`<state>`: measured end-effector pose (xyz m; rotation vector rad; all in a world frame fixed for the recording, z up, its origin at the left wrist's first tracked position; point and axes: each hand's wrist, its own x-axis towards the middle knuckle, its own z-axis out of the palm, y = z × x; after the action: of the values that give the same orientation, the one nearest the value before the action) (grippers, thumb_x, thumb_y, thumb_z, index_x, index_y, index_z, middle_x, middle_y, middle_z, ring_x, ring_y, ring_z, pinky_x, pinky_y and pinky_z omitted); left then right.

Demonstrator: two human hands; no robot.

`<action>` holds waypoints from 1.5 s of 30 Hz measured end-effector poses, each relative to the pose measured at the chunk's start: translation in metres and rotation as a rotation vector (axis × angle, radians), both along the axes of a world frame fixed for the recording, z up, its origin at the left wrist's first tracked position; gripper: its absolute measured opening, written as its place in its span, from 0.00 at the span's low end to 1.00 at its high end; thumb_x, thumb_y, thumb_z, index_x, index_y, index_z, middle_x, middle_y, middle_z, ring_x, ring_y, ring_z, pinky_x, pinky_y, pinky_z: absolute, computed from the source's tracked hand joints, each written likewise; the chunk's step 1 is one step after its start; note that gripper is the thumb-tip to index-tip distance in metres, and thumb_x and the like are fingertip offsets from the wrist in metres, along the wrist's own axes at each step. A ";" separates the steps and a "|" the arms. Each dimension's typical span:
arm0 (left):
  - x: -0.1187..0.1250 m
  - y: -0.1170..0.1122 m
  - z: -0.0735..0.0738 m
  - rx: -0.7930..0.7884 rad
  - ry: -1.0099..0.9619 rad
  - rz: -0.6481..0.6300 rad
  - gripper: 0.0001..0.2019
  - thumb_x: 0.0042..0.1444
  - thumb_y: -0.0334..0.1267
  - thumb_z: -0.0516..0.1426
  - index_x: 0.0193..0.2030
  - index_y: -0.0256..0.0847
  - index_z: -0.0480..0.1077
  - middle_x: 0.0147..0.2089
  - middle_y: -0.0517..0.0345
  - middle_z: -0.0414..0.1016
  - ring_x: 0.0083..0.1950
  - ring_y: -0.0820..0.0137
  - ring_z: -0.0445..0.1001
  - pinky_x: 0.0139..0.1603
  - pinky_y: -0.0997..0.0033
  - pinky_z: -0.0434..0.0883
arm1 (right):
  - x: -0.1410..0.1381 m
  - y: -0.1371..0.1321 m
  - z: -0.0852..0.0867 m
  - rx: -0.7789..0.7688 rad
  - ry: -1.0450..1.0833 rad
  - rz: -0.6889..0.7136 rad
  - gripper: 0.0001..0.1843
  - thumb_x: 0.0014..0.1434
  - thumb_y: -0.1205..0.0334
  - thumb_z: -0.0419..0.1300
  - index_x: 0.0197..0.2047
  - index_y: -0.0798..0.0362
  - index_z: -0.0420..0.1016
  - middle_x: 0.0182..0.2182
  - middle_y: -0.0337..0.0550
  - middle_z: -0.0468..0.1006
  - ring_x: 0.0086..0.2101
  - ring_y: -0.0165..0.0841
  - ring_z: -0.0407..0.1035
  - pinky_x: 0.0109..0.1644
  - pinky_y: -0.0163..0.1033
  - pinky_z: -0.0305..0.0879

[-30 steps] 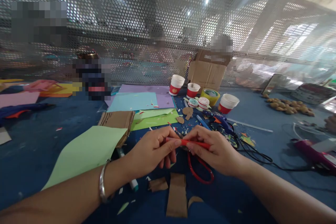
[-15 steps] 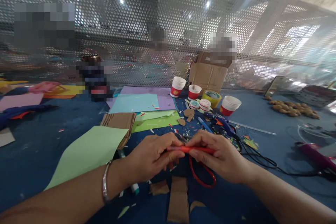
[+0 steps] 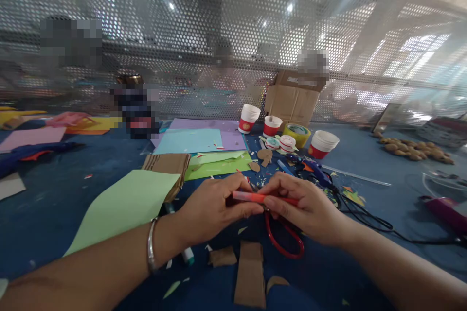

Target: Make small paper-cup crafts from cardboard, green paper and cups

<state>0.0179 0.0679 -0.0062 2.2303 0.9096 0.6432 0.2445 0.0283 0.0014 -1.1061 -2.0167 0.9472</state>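
My right grip (image 3: pixel 304 209): pinching red marker (image 3: pixel 250 197). Left grip (image 3: pixel 215 209): at marker's end, closure I cannot tell. Below: red scissors handle (image 3: pixel 269 232).

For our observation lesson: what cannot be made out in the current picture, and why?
All in the head view:
1. Red marker: right end hidden by the right hand.
2. Red-handled scissors: blades partly hidden by the red marker.
3. Purple tool: cut off by the right edge.
4. People: blurred behind the perforated screen.
5. Emblem on the leftmost paper cup: too small.
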 end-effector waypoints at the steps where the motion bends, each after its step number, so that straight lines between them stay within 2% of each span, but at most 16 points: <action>1: 0.001 0.000 0.000 0.026 0.031 0.014 0.18 0.62 0.57 0.58 0.38 0.43 0.67 0.26 0.66 0.70 0.25 0.73 0.64 0.26 0.73 0.57 | 0.000 0.000 -0.001 -0.009 0.011 0.002 0.10 0.69 0.57 0.58 0.45 0.53 0.75 0.31 0.38 0.73 0.28 0.26 0.68 0.31 0.32 0.64; 4: 0.005 -0.003 0.001 0.052 0.104 0.011 0.18 0.67 0.57 0.51 0.37 0.44 0.60 0.24 0.67 0.65 0.23 0.72 0.61 0.25 0.71 0.52 | 0.000 0.001 -0.005 -0.030 0.052 0.004 0.09 0.69 0.57 0.58 0.45 0.54 0.74 0.32 0.38 0.73 0.28 0.26 0.68 0.31 0.31 0.65; 8: 0.010 -0.007 0.002 0.048 0.118 -0.036 0.17 0.68 0.57 0.50 0.42 0.44 0.59 0.27 0.65 0.68 0.26 0.70 0.66 0.27 0.71 0.55 | -0.001 0.002 -0.004 -0.025 0.062 -0.013 0.10 0.68 0.56 0.58 0.42 0.54 0.74 0.29 0.37 0.73 0.27 0.26 0.67 0.29 0.31 0.64; 10: 0.013 -0.007 0.000 0.011 0.018 -0.006 0.18 0.67 0.57 0.51 0.48 0.44 0.59 0.29 0.65 0.69 0.27 0.70 0.67 0.28 0.71 0.58 | 0.002 0.004 -0.001 0.032 0.034 -0.043 0.10 0.68 0.55 0.58 0.42 0.53 0.74 0.30 0.39 0.76 0.29 0.28 0.70 0.31 0.32 0.66; 12: 0.014 -0.004 -0.004 -0.025 -0.150 0.085 0.19 0.68 0.56 0.50 0.54 0.44 0.57 0.31 0.65 0.69 0.27 0.71 0.67 0.29 0.71 0.62 | 0.010 0.009 0.001 0.144 -0.020 -0.117 0.11 0.68 0.54 0.58 0.43 0.53 0.75 0.34 0.42 0.79 0.32 0.30 0.72 0.35 0.34 0.68; 15: 0.011 0.009 -0.015 0.033 -0.328 0.254 0.18 0.69 0.54 0.49 0.54 0.43 0.60 0.39 0.59 0.69 0.35 0.71 0.70 0.35 0.70 0.67 | 0.030 0.021 -0.001 0.334 -0.165 -0.308 0.12 0.67 0.52 0.59 0.43 0.52 0.74 0.36 0.44 0.80 0.34 0.34 0.73 0.37 0.36 0.68; 17: 0.007 0.020 -0.021 0.059 -0.371 0.330 0.16 0.69 0.52 0.50 0.52 0.42 0.62 0.40 0.58 0.68 0.38 0.70 0.71 0.39 0.70 0.69 | 0.043 0.030 -0.004 0.363 -0.281 -0.370 0.12 0.67 0.52 0.58 0.44 0.52 0.74 0.36 0.45 0.82 0.34 0.35 0.74 0.37 0.38 0.68; 20: 0.001 0.030 -0.026 0.047 -0.402 0.361 0.13 0.69 0.49 0.52 0.48 0.42 0.64 0.38 0.59 0.68 0.36 0.71 0.71 0.37 0.70 0.69 | 0.052 0.038 -0.009 0.368 -0.503 -0.376 0.10 0.67 0.56 0.56 0.46 0.51 0.74 0.38 0.45 0.83 0.36 0.38 0.76 0.40 0.39 0.68; 23: 0.001 0.027 -0.024 0.055 -0.387 0.339 0.11 0.68 0.48 0.53 0.45 0.42 0.65 0.36 0.60 0.68 0.35 0.71 0.71 0.36 0.71 0.70 | 0.052 0.041 -0.012 0.315 -0.703 -0.347 0.10 0.66 0.58 0.56 0.46 0.50 0.75 0.37 0.44 0.84 0.35 0.38 0.77 0.36 0.38 0.65; 29: 0.002 0.017 -0.013 0.124 -0.241 0.303 0.05 0.66 0.40 0.54 0.42 0.41 0.67 0.35 0.59 0.71 0.35 0.71 0.71 0.32 0.73 0.68 | 0.056 0.045 -0.015 0.285 -0.749 -0.360 0.08 0.64 0.58 0.58 0.42 0.49 0.77 0.32 0.39 0.83 0.32 0.35 0.76 0.32 0.35 0.63; 32: -0.004 0.024 -0.008 0.216 -0.150 0.327 0.04 0.65 0.36 0.54 0.42 0.41 0.69 0.39 0.56 0.75 0.37 0.69 0.73 0.36 0.70 0.68 | 0.059 0.048 -0.016 0.312 -0.749 -0.394 0.08 0.65 0.59 0.56 0.41 0.49 0.77 0.33 0.40 0.83 0.31 0.35 0.75 0.32 0.36 0.63; 34: -0.011 0.030 -0.003 0.263 -0.003 0.280 0.06 0.62 0.33 0.54 0.41 0.41 0.71 0.42 0.55 0.77 0.38 0.68 0.74 0.39 0.68 0.69 | 0.059 0.050 -0.017 0.334 -0.757 -0.393 0.08 0.65 0.60 0.56 0.41 0.50 0.77 0.35 0.41 0.83 0.32 0.35 0.75 0.34 0.36 0.64; 36: -0.019 0.034 0.004 0.261 0.213 0.207 0.08 0.59 0.31 0.54 0.38 0.42 0.74 0.41 0.54 0.78 0.38 0.65 0.74 0.39 0.65 0.68 | 0.058 0.053 -0.019 0.362 -0.770 -0.384 0.08 0.65 0.62 0.56 0.41 0.51 0.78 0.36 0.43 0.83 0.34 0.36 0.76 0.36 0.36 0.65; 38: -0.026 0.036 0.010 0.284 0.356 0.196 0.09 0.58 0.32 0.54 0.38 0.43 0.76 0.40 0.54 0.78 0.37 0.64 0.74 0.38 0.64 0.68 | 0.055 0.058 -0.020 0.397 -0.790 -0.376 0.09 0.65 0.63 0.56 0.42 0.52 0.78 0.38 0.45 0.83 0.37 0.37 0.76 0.39 0.38 0.66; 41: -0.032 0.035 0.014 0.332 0.434 0.179 0.10 0.56 0.31 0.55 0.41 0.43 0.78 0.43 0.51 0.77 0.41 0.60 0.75 0.41 0.62 0.69 | 0.050 0.067 -0.021 0.454 -0.828 -0.352 0.11 0.66 0.64 0.54 0.45 0.53 0.78 0.43 0.49 0.82 0.44 0.41 0.75 0.47 0.41 0.67; 45: -0.033 0.035 0.004 0.293 0.494 0.062 0.11 0.55 0.30 0.57 0.43 0.41 0.77 0.45 0.48 0.75 0.49 0.57 0.75 0.50 0.59 0.70 | 0.040 0.080 -0.021 0.511 -0.889 -0.279 0.15 0.66 0.66 0.54 0.53 0.53 0.77 0.50 0.52 0.79 0.52 0.43 0.69 0.57 0.45 0.63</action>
<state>-0.0155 0.1033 -0.0022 2.6980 1.1880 0.2599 0.2840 0.1086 -0.0192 -1.5934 -2.4501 -0.2881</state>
